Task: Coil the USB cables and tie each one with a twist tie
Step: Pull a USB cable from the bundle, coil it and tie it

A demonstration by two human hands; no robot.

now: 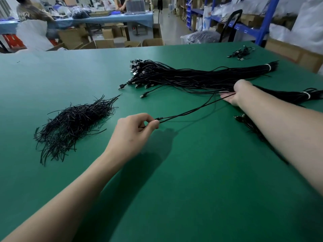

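Tie pile (73, 124) L, bundle (174, 75) behind held cable (192, 109).

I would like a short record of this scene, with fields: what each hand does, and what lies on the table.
left grip: pinches a USB cable between thumb and fingers
right grip: holds the same cable further along, beside the large bundle
cable state: stretched between both hands, lifted off the table, not yet coiled
twist ties: loose black pile, left of the left grip
large bundle: black cables, white band near its right end
second bundle: partly behind the right forearm, also white-banded
table: green surface
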